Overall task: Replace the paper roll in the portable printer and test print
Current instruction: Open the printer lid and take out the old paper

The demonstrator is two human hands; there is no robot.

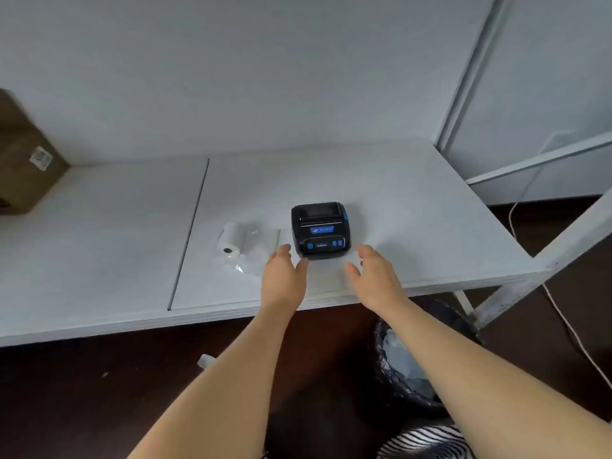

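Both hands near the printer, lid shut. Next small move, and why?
Probably close both hands on the printer to steady it before opening the lid. The left hand and right hand are open at its near corners, gripping nothing. Its cover looks closed, and the new paper roll lies in clear wrap on the table to the printer's left, untouched.

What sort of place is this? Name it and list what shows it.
Probably a stockroom or back-office work area. A plain white shelf-like worktable on a white metal frame, a brown cardboard box with a label, and a black-lined waste bin underneath suggest it.
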